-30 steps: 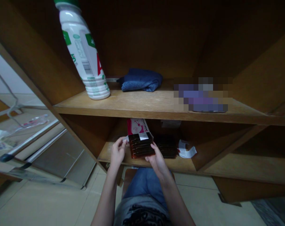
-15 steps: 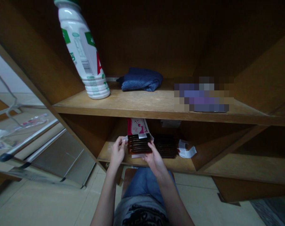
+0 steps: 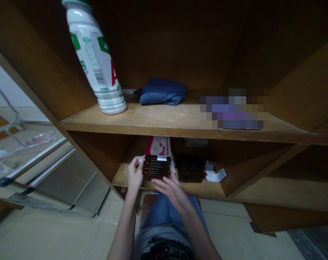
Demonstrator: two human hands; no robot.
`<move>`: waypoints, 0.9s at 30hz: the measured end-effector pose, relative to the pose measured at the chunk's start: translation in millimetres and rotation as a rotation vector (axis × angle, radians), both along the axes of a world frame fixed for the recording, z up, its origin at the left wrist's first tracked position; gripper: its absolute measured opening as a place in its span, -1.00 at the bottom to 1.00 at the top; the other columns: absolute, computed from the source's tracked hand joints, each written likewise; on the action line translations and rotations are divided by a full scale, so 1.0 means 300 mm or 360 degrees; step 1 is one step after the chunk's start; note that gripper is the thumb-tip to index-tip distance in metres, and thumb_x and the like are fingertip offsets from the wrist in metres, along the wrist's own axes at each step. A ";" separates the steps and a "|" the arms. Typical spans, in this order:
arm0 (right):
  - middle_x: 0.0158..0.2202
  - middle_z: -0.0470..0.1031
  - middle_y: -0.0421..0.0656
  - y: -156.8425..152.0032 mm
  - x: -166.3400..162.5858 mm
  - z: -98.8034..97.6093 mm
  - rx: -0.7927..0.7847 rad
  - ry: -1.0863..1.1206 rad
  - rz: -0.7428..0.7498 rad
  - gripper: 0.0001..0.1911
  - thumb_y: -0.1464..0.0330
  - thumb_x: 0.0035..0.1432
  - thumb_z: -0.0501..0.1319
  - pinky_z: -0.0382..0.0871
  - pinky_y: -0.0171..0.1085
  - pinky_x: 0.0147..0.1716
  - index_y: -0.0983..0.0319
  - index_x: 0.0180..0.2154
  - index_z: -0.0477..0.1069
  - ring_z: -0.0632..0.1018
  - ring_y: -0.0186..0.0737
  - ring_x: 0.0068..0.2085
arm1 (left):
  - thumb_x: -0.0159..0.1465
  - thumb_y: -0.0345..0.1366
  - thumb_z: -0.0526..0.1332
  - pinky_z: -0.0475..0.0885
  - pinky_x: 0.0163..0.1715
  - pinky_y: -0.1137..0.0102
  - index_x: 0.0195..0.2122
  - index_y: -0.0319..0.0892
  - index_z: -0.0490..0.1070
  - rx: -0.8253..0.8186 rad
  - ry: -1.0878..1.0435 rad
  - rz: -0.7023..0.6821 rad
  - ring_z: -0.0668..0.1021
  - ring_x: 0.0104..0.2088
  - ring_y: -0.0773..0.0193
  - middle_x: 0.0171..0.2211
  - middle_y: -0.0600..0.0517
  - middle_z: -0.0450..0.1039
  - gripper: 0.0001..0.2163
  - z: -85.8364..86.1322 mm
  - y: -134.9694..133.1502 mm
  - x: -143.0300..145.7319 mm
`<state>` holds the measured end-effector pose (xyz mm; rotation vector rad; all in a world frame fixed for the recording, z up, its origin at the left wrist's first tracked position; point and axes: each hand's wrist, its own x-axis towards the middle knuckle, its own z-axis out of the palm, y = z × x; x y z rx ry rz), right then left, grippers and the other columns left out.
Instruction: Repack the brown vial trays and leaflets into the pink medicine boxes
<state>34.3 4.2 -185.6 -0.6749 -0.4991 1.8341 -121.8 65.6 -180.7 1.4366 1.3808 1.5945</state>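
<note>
On the lower shelf lies a pink and white carton [image 3: 158,146], opened toward me. A row of dark brown vials [image 3: 156,169] with a white strip across the top sits at its open end. My left hand [image 3: 135,172] pinches the carton's white side flap at the left of the row. With fingers apart, my right hand [image 3: 172,188] is at the lower right corner of the row, its fingertips by the vials and the right flap. A second batch of dark vials [image 3: 191,170] lies to the right, with a curled white paper piece [image 3: 216,172] beside it.
Above, the upper shelf edge [image 3: 185,133] overhangs my work. On that shelf stand a white bottle [image 3: 97,65], a folded blue cloth [image 3: 164,92] and a blurred-out item [image 3: 234,112]. A metal-framed rack [image 3: 58,169] is at the left.
My right hand has loosened from the vials and spread its fingers, moving slightly down. The row of vials has shifted a little left. My left hand stays at the flap.
</note>
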 end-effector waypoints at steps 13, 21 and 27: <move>-0.06 0.53 -0.02 -0.002 -0.016 0.046 0.0185 0.0216 -0.0102 -0.34 0.24 0.04 0.15 0.25 -0.01 0.08 0.15 0.19 0.10 0.47 -0.07 0.05 | 0.17 -0.14 0.17 0.37 -0.35 0.44 -0.40 -0.19 0.36 -0.0034 -0.0006 -0.0086 0.50 -0.40 0.27 -0.46 0.05 0.44 -0.80 -0.025 0.015 -0.014; -0.06 0.52 -0.06 0.029 -0.088 0.071 0.0182 0.0504 -0.0300 -0.57 0.30 -0.02 0.13 0.01 -0.06 0.22 0.10 -0.04 0.22 0.43 -0.18 0.10 | 0.16 -0.16 0.17 0.40 -0.37 0.42 -0.42 -0.19 0.35 -0.0046 0.0016 -0.0078 0.50 -0.44 0.29 -0.49 0.05 0.45 -0.81 -0.029 0.025 -0.023; -0.02 0.48 -0.14 0.068 -0.112 0.065 0.0201 0.0555 -0.0408 -0.66 0.27 -0.02 0.13 0.07 -0.07 0.20 0.05 -0.12 0.26 0.40 -0.21 0.13 | 0.14 -0.17 0.19 0.44 -0.31 0.36 -0.40 -0.20 0.37 -0.0063 -0.0047 -0.0175 0.54 -0.39 0.25 -0.45 0.02 0.49 -0.82 -0.036 0.030 -0.018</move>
